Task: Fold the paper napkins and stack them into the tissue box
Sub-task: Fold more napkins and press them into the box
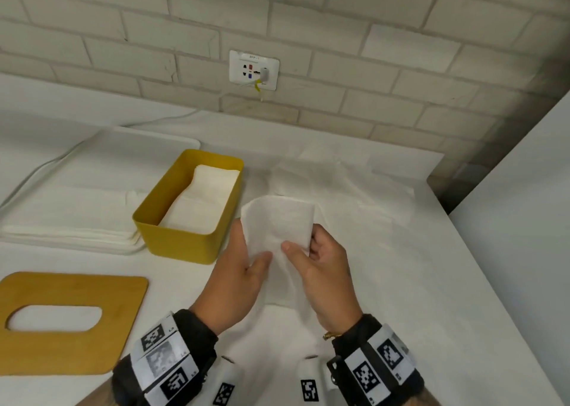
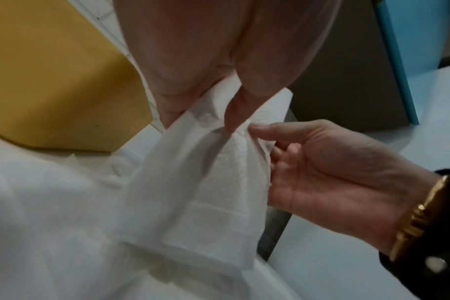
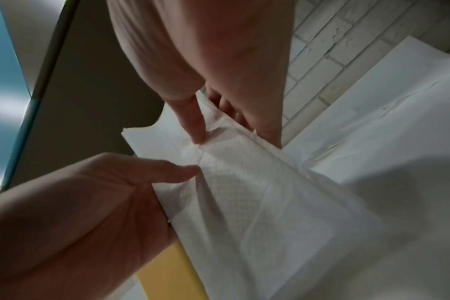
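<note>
A white paper napkin (image 1: 279,223) is held up above the table between both hands, partly folded, its lower part hanging down (image 2: 193,203). My left hand (image 1: 243,260) pinches its left edge between thumb and fingers. My right hand (image 1: 311,251) pinches its right edge, thumb in front. The yellow tissue box (image 1: 182,239) stands open just left of the hands, with folded white napkins (image 1: 200,202) stacked inside. In the right wrist view the napkin (image 3: 257,192) runs between the two thumbs, with the box wall (image 3: 167,274) below.
The wooden lid (image 1: 71,294) with an oval slot lies at the front left. A stack of flat napkins (image 1: 71,232) lies left of the box. A white sheet (image 1: 354,189) covers the table under the hands. A brick wall with a socket (image 1: 253,70) stands behind.
</note>
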The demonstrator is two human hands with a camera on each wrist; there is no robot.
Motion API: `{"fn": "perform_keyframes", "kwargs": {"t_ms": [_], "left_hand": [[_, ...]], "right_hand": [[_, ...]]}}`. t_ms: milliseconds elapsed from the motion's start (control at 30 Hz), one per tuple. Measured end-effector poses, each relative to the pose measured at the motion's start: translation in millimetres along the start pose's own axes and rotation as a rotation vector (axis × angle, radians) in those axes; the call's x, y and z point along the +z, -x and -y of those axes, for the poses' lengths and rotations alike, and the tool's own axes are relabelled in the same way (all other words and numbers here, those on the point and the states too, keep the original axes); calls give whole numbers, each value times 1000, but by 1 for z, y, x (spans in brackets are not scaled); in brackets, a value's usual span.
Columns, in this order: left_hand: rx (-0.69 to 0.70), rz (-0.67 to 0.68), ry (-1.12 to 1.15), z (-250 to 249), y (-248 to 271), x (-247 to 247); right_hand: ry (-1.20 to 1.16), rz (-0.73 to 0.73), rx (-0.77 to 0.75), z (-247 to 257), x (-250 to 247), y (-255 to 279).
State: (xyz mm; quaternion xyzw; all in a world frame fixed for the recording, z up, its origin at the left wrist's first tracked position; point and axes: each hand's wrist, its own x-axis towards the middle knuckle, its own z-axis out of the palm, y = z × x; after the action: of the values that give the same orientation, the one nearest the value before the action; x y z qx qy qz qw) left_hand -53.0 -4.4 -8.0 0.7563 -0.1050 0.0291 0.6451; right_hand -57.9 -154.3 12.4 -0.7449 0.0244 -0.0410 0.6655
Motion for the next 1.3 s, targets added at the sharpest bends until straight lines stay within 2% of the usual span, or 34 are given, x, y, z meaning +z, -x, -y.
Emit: {"fn": "perform_keyframes", "kwargs": {"t_ms": [100,200,367,467,600,667,733,867,967,1067,1300], "left_hand": [[24,15,39,-9,-4,-10],[-10,54,-29,-16,-7,-29],[-32,57,-261,-25,-16,-82],[-26,-36,-329,-33,-29,-120],[-32,-226,-378,-32,-54,-159],[-52,-251,-421,-29,-63,-168],[-81,-186,-487,-22,-69,-170],[-221,58,-642,-5,-79,-164],[-296,196,-700,-3,-84,-159],[-350,273,-785,-3,-88,-157],[-362,419,-1009,-8,-98,-153]], "right_hand": [[-174,-7,-28,20,0,-14],[-381,11,9,40,0,-33],[-213,86,-4,61,11,-73],[-94,98,-53,74,29,-102],[5,76,-132,88,61,-147],[108,53,-150,88,78,-168],[271,65,-146,81,93,-185],[686,166,-95,57,111,-204],[881,193,-42,44,119,-205],[1039,201,-30,40,126,-203],[1300,243,-10,41,140,-196]]}}
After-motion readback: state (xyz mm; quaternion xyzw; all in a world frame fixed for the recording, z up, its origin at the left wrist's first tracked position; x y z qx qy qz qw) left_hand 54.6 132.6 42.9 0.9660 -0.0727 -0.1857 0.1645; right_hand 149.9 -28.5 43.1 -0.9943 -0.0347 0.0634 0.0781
